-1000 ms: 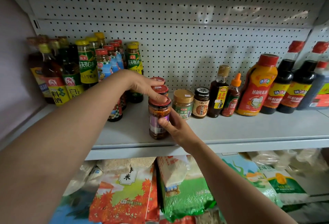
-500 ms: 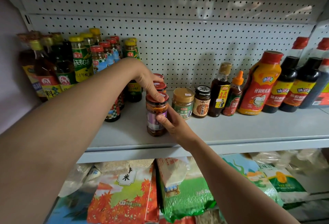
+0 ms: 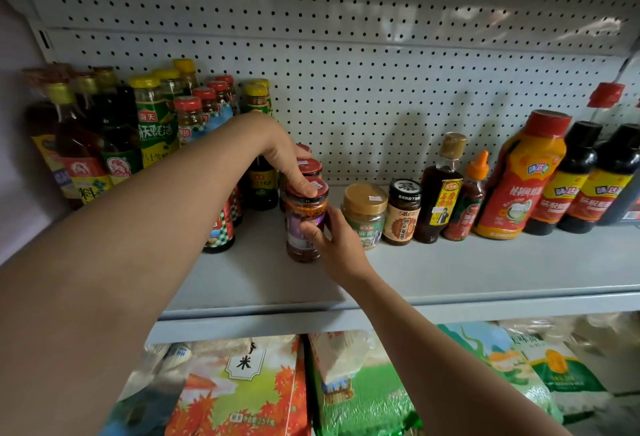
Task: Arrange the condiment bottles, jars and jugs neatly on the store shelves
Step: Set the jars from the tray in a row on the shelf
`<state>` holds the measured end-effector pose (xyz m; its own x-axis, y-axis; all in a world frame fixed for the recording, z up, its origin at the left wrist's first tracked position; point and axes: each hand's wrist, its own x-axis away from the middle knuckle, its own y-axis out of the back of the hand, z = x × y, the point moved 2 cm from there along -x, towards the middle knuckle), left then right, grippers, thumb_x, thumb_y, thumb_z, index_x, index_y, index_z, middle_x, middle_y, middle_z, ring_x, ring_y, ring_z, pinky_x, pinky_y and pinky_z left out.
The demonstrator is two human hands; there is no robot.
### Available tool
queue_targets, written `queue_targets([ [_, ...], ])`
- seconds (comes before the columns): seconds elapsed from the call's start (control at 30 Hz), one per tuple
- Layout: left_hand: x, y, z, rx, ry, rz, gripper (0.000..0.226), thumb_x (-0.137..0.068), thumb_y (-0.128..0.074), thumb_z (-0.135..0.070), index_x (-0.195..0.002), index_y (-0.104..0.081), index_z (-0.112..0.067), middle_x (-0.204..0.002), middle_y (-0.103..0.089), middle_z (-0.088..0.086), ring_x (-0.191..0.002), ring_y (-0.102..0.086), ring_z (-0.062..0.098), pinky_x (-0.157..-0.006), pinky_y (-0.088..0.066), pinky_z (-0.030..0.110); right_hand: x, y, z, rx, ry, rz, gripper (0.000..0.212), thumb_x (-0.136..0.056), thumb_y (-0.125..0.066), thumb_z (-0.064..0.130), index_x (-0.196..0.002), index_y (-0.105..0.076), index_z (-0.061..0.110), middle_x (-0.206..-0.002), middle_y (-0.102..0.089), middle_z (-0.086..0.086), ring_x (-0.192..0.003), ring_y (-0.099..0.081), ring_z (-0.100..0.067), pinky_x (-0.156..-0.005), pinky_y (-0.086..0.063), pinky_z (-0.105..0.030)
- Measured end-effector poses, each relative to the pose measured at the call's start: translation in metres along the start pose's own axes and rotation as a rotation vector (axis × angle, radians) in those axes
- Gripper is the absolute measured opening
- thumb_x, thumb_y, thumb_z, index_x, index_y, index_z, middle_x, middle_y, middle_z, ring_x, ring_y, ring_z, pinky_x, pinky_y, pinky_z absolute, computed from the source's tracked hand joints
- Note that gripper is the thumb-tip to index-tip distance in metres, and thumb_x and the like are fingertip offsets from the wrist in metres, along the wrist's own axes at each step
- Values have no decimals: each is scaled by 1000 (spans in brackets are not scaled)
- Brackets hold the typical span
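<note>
While the left hand [image 3: 287, 162] now clamps its grip down on the red lid, having slid forward off the rear jars a second ago, the right hand [image 3: 334, 240] pinches the chili jar [image 3: 305, 224] at its label. That jar stands upright mid-shelf, heading its row, probably being squared up. Bare shelf [image 3: 450, 273] lies open in front; the brown-lid jar [image 3: 364, 214] stands just beside it.

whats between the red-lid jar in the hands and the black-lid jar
In the head view, one thing: a tan-lid jar with a green label stands on the shelf between the red-lid jar and the black-lid jar.
</note>
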<state>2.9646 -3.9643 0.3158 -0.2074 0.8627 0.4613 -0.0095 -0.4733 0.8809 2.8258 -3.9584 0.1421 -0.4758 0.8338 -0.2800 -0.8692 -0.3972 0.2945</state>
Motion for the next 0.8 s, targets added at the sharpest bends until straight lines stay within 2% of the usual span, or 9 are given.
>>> queue_targets([
  [0.03, -2, 2, 2, 4, 3, 0, 129, -49, -64, -76, -157, -8, -34, -164, -16, 7, -146, -24, 35, -112, -30, 44, -3, -1, 0, -16, -6, -12, 66, -85, -67, 52, -137, -49, 16, -118, -65, 7, -95, -60, 12, -74, -47, -4],
  [0.1, -6, 5, 5, 15, 5, 8, 129, -49, -66, -74, -157, -8, -34, -164, -15, 7, -146, -24, 35, -113, -30, 45, -8, -3, -3, -45, -23, -25, 72, -81, -68, 56, -137, -49, 15, -117, -65, 8, -95, -59, 15, -71, -48, -4],
  [0.23, -17, 10, 8, 42, 7, 16, 131, -48, -69, -72, -158, -6, -35, -165, -12, 6, -148, -20, 35, -115, -29, 47, -19, -6, -11, -41, -41, -8, 64, -86, -67, 55, -135, -49, 17, -116, -66, 8, -101, -63, 2, -75, -51, -11],
  [0.3, -23, 12, 10, 47, 3, 23, 131, -48, -69, -71, -158, -6, -34, -165, -11, 7, -148, -20, 35, -115, -29, 47, -24, -9, -13, -26, -37, -9, 66, -84, -63, 60, -133, -50, 18, -117, -66, 5, -103, -64, -3, -81, -51, -20],
  [0.37, -29, 15, 13, 35, 4, 29, 130, -49, -68, -71, -158, -5, -35, -165, -9, 7, -148, -19, 36, -116, -29, 48, -29, -11, -13, -35, -37, -4, 70, -81, -61, 63, -135, -49, 20, -118, -66, 4, -104, -63, -3, -83, -50, -22],
  [0.5, -39, 25, 13, -44, 38, 26, 121, -59, -69, -71, -158, -10, -34, -164, -17, 7, -145, -26, 36, -109, -35, 46, -38, -13, -14, -51, -48, 8, 72, -79, -62, 64, -136, -47, 22, -118, -64, 9, -104, -61, 5, -80, -49, -13],
  [0.57, -41, 31, 8, -110, 57, 48, 125, -53, -70, -72, -158, -16, -32, -162, -25, 6, -142, -33, 35, -108, -38, 45, -42, -13, -15, -48, -51, 1, 68, -81, -63, 61, -135, -47, 23, -118, -65, 9, -103, -60, 7, -78, -49, -9],
  [0.7, -44, 35, 3, -124, 88, 125, 132, -42, -73, -69, -156, -23, -26, -159, -30, 8, -141, -35, 35, -112, -37, 50, -50, -14, -19, -43, -56, -5, 63, -90, -65, 48, -141, -44, 17, -125, -64, 3, -110, -62, -7, -76, -47, -4],
  [0.8, -47, 36, 5, -74, 74, 88, 131, -45, -74, -66, -157, -19, -27, -159, -30, 7, -141, -36, 32, -111, -38, 51, -55, -14, -20, -38, -52, -7, 62, -92, -65, 44, -142, -43, 14, -124, -63, 2, -109, -61, -10, -70, -44, -1],
])
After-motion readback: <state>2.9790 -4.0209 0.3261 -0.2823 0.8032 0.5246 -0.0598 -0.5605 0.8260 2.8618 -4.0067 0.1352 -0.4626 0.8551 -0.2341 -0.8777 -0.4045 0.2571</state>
